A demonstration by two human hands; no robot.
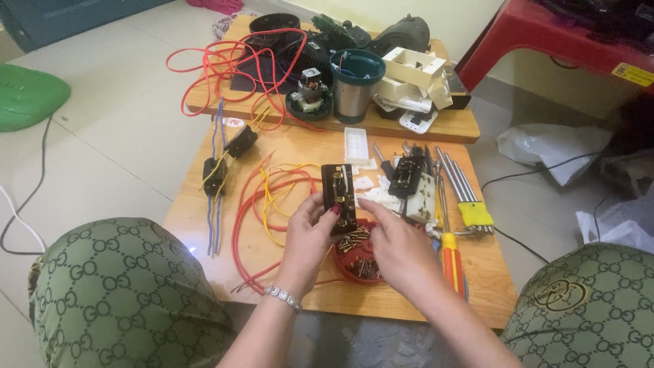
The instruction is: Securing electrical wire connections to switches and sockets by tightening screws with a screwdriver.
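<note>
- We hold a dark rectangular switch plate [338,197] upright over the low wooden table [204,204], just above a red lid [354,269] heaped with small brass screws [355,240]
- Our left hand [306,238] grips the plate's left edge, thumb and fingers closed around it
- Our right hand [398,249] reaches in at the plate's lower right corner, fingertips pinched together there; whether a screw sits between them, we cannot tell
- We judge the step in hand to be fitting small hardware to the plate's brass terminals; the next move calls for a steady plate and a fine pinch, since the screws are tiny and lie loose
- Counted: one plate in hand, one red lid, two black sockets [228,160] wired with blue and yellow leads at the left, one yellow-handled screwdriver [451,262] just right of our right hand, one set of hex keys [470,197] in a yellow holder
- The screws are too many and too small to count
- Red wire [248,218] loops across the table, with a second bundle on the far board [422,126]
</note>
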